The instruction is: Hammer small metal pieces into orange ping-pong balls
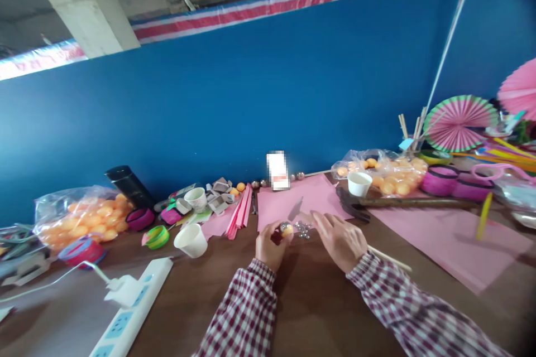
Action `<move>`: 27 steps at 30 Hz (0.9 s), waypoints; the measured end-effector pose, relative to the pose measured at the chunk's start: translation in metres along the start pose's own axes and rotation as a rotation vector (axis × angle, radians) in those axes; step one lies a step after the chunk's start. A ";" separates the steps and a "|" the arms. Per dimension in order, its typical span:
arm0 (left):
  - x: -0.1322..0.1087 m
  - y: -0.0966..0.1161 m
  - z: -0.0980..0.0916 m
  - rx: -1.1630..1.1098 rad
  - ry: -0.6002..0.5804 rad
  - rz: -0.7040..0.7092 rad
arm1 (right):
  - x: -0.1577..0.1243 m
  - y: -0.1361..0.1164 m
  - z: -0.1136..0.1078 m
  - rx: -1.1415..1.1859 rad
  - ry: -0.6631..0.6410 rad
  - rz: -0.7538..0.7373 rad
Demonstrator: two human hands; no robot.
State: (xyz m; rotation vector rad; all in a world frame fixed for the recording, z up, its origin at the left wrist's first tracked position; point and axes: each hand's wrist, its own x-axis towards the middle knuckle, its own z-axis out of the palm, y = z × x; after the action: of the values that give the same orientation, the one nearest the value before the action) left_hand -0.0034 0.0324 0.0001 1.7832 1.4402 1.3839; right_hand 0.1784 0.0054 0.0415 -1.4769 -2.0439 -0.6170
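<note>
An orange ball [287,232] is held in the closed grip of the left hand [269,245], over the desk [184,301], by the near edge of some pink paper [314,195]. Small shiny silver bits [302,230] are seen just right of it, near the right hand [341,239]. Whether that grip is apart or together cannot be told.

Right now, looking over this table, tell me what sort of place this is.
Probably a craft-making spot, perhaps in a workshop: the table carries sheets of pink paper, a pleated pink fan with a green rim and a clear bag of orange balls.
</note>
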 end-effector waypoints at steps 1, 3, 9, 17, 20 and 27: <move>0.000 -0.001 0.001 -0.032 -0.011 -0.011 | 0.000 0.001 0.000 -0.004 -0.004 0.007; -0.001 -0.003 0.002 -0.094 -0.024 -0.048 | 0.000 0.001 0.001 -0.004 -0.032 -0.013; -0.002 -0.001 0.003 -0.118 -0.056 -0.052 | 0.001 0.001 -0.002 -0.003 -0.002 0.013; -0.001 -0.003 0.005 -0.236 -0.035 -0.121 | 0.001 0.003 -0.001 -0.011 -0.021 0.035; -0.001 -0.004 0.006 -0.264 -0.043 -0.145 | 0.002 0.003 -0.001 -0.008 -0.032 0.017; -0.001 0.002 0.005 -0.283 -0.054 -0.183 | 0.001 0.002 -0.001 -0.009 -0.041 0.036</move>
State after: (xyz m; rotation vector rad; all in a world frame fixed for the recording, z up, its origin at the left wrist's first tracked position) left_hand 0.0026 0.0320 -0.0003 1.4622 1.2727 1.3578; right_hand 0.1801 0.0059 0.0426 -1.5400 -2.0435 -0.5873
